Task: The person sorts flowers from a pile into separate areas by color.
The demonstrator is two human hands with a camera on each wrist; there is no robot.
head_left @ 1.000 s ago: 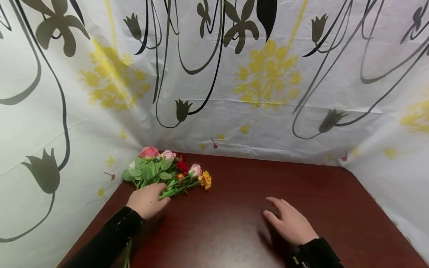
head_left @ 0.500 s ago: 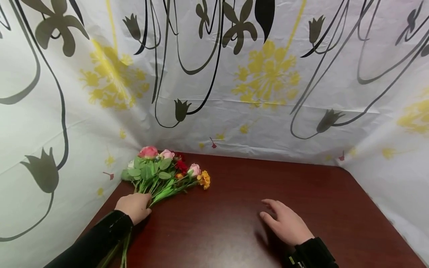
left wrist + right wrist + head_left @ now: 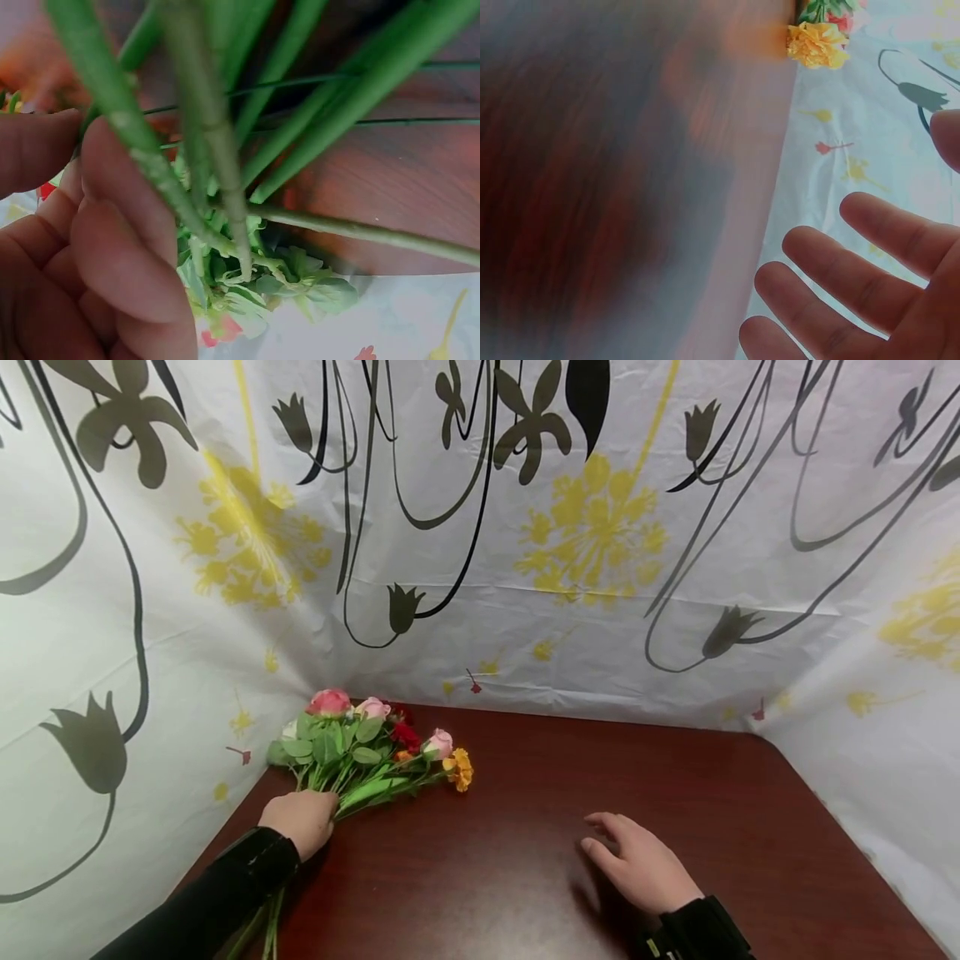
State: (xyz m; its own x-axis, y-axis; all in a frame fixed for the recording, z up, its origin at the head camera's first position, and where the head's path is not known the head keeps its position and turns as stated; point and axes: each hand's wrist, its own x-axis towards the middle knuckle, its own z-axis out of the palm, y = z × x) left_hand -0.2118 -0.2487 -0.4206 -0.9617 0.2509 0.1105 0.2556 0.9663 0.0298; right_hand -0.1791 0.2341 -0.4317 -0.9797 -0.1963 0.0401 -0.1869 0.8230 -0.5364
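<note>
A bunch of flowers [image 3: 367,756] lies at the table's left back corner, with pink, red and orange-yellow blooms and green leaves. My left hand [image 3: 302,821] grips its stems, which come out again below the dark sleeve. Up close in the left wrist view, the fingers of the left hand [image 3: 112,247] are curled beside thick green stems [image 3: 352,112], and thumb and forefinger meet near thin dark green strands. What lies inside the grip is partly hidden. My right hand [image 3: 637,864] hovers over the table, holding nothing; its fingers [image 3: 855,281] are spread and relaxed.
The dark red-brown table [image 3: 487,843] has a glossy top. White cloth [image 3: 585,652] printed with flowers hangs around its back and both sides, close to the edges.
My left hand has slid toward me and to the left, down along the stems, and its fingers have closed on them. The right hand has shifted only slightly.
</note>
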